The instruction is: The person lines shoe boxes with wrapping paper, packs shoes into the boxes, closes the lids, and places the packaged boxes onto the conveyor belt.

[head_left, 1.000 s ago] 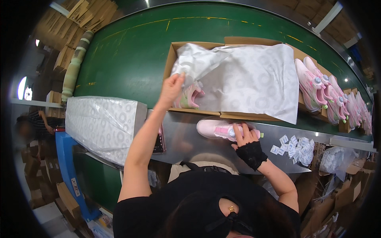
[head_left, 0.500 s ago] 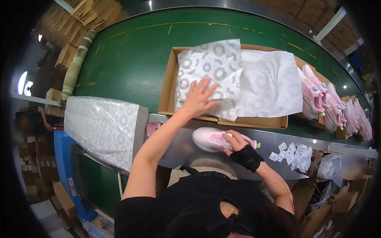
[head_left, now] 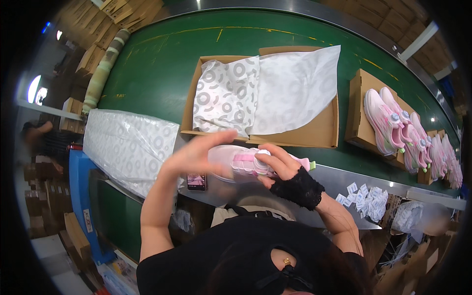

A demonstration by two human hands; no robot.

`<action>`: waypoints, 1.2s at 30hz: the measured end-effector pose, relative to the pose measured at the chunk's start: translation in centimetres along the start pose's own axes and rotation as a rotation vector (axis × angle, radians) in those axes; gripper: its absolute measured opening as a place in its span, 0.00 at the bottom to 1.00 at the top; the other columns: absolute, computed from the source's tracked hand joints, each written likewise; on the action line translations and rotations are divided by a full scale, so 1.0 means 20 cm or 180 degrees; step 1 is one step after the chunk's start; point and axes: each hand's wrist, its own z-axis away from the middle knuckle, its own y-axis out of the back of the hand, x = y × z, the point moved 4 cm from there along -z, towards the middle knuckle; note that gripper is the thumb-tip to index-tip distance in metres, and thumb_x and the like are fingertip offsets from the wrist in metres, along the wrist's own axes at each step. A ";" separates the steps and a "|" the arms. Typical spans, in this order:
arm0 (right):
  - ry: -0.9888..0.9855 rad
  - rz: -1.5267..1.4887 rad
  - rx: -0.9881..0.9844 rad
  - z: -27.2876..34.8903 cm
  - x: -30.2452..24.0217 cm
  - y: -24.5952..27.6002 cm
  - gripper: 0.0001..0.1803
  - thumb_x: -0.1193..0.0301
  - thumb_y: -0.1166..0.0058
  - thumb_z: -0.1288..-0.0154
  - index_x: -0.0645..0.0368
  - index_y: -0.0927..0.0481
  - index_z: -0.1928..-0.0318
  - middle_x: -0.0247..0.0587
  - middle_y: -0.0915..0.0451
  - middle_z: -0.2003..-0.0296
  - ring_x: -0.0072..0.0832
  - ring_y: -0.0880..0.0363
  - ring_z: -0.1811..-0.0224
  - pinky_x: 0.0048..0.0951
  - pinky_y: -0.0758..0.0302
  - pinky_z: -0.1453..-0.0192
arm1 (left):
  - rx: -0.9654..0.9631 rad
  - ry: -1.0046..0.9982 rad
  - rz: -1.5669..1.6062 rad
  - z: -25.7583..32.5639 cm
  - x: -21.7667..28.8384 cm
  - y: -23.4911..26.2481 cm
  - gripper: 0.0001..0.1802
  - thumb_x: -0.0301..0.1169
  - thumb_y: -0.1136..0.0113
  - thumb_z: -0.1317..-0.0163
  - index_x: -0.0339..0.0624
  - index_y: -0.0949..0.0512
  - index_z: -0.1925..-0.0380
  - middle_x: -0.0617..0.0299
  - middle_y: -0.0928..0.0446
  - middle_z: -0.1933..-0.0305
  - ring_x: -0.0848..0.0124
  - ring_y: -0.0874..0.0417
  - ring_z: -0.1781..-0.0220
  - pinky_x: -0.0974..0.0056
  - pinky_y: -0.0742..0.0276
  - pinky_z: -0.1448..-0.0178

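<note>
My right hand (head_left: 284,169), in a black lace fingerless glove, grips a pink and white sneaker (head_left: 242,160) around its dial and collar. The shoe lies sideways in front of me, toe to the left, above the metal edge. Smeared by motion, my left hand (head_left: 196,156) spreads its thumb and fingers around the toe; whether it touches cannot be made out. Just beyond, an open cardboard box (head_left: 309,140) holds patterned wrapping paper (head_left: 226,93), its pale sheet (head_left: 295,88) unfolded to the right and partly over the rim.
Pairs of pink sneakers (head_left: 381,118) rest on cardboard boxes (head_left: 361,101) along the green belt (head_left: 162,64). A plastic-covered paper stack (head_left: 130,140) lies left, near a phone (head_left: 196,182). Small white packets (head_left: 371,202) are heaped at right on the metal edge (head_left: 334,187).
My left hand has left the wrapping paper and come down to the sneaker's toe. My right hand has shifted left with the shoe. The pale sheet's right end has lifted and turned toward the far side.
</note>
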 end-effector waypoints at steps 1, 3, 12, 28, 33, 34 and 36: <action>0.0080 -0.0068 0.0033 -0.04 -0.03 0.00 0.26 0.77 0.42 0.56 0.60 0.31 0.52 0.49 0.33 0.50 0.42 0.29 0.52 0.32 0.28 0.52 | 0.0135 -0.0356 -0.1292 0.07 0.14 -0.07 0.44 0.42 0.30 0.64 0.33 0.37 0.47 0.46 0.34 0.47 0.54 0.33 0.43 0.58 0.38 0.41; 0.0450 0.0055 0.0069 -0.12 -0.11 -0.04 0.25 0.78 0.42 0.57 0.60 0.30 0.53 0.51 0.33 0.50 0.42 0.26 0.56 0.31 0.26 0.55 | 0.0837 -0.0172 -0.2722 0.15 0.24 -0.18 0.42 0.41 0.29 0.68 0.34 0.34 0.51 0.48 0.33 0.51 0.54 0.32 0.47 0.57 0.37 0.45; 0.1522 0.0654 0.2005 -0.37 -0.34 0.22 0.16 0.82 0.52 0.47 0.64 0.28 0.56 0.49 0.26 0.60 0.37 0.24 0.61 0.29 0.27 0.58 | 0.2609 0.0455 0.0739 0.49 -0.12 -0.01 0.28 0.27 0.30 0.62 0.36 0.31 0.58 0.62 0.29 0.59 0.73 0.28 0.56 0.68 0.32 0.51; 0.0857 0.0897 0.0102 -0.05 0.15 -0.24 0.23 0.71 0.41 0.54 0.62 0.30 0.55 0.49 0.30 0.56 0.41 0.29 0.57 0.38 0.33 0.55 | 0.2619 0.0833 0.2805 -0.46 -0.71 0.17 0.25 0.47 0.43 0.45 0.35 0.28 0.60 0.63 0.24 0.69 0.74 0.23 0.72 0.69 0.27 0.70; -0.0671 -0.0438 -0.0326 0.23 0.48 -0.28 0.21 0.69 0.42 0.48 0.61 0.31 0.54 0.46 0.29 0.56 0.35 0.27 0.59 0.34 0.29 0.57 | 0.1788 0.1777 0.1916 -0.79 -0.93 -0.12 0.29 0.46 0.46 0.45 0.30 0.33 0.54 0.51 0.27 0.61 0.58 0.23 0.64 0.52 0.22 0.65; -0.1676 -0.1696 0.0538 0.30 0.72 -0.27 0.22 0.68 0.42 0.48 0.61 0.32 0.53 0.45 0.28 0.56 0.33 0.27 0.58 0.32 0.29 0.58 | 0.1442 0.1768 0.1895 -0.82 -0.88 -0.17 0.29 0.47 0.47 0.44 0.32 0.33 0.53 0.50 0.27 0.59 0.58 0.24 0.59 0.51 0.22 0.64; -0.2847 -0.3320 0.1924 0.38 0.92 -0.15 0.23 0.68 0.42 0.47 0.59 0.32 0.52 0.42 0.27 0.57 0.31 0.27 0.58 0.29 0.28 0.59 | 0.0996 0.1770 0.2396 -0.80 -0.66 -0.24 0.31 0.48 0.48 0.42 0.28 0.35 0.53 0.49 0.27 0.57 0.60 0.22 0.59 0.57 0.23 0.58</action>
